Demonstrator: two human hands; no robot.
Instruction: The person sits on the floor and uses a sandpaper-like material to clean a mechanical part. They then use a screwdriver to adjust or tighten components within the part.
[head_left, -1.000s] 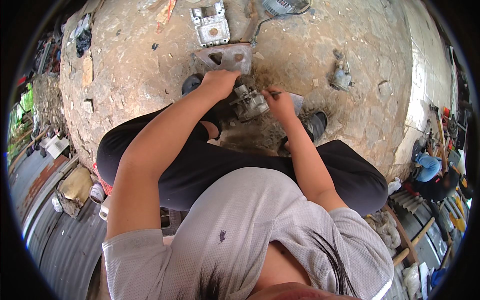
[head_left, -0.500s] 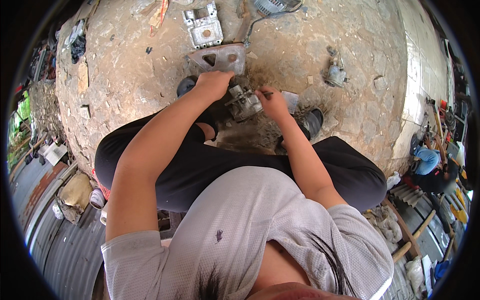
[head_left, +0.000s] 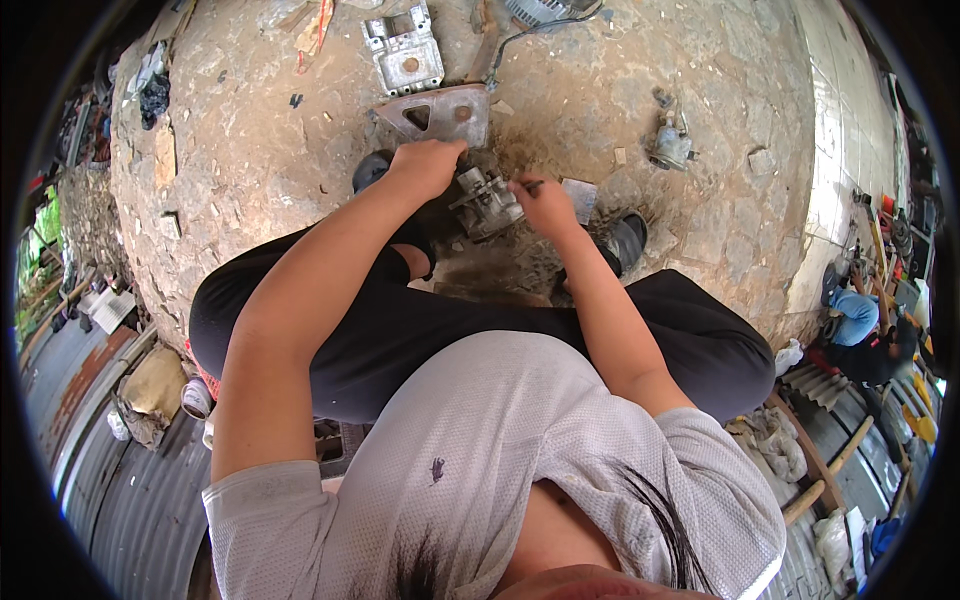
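On the ground between my feet lies a grey cast-metal part (head_left: 488,208), which looks like a carburetor. My right hand (head_left: 548,208) is closed at its right side, pinching a short dark rod-like tool (head_left: 535,187) whose tip I cannot make out. Just left of the part, my left hand (head_left: 428,168) is curled closed; its fingertips are turned away, so what they grip is hidden. Right beyond that hand is a flat grey metal bracket (head_left: 463,113) with a triangular hole. A small flat grey plate (head_left: 580,198) rests beside my right wrist.
A boxy silver metal casting (head_left: 408,62) lies beyond the bracket, near a finned grey part with a black cable (head_left: 540,28). Another small carburetor-like part (head_left: 670,146) sits farther right. A person in blue (head_left: 853,318) is at the far right edge, near corrugated metal sheets.
Both hands stay at nearly the same spots around the metal part. The view shifts very slightly; nothing is visibly picked up or let go.
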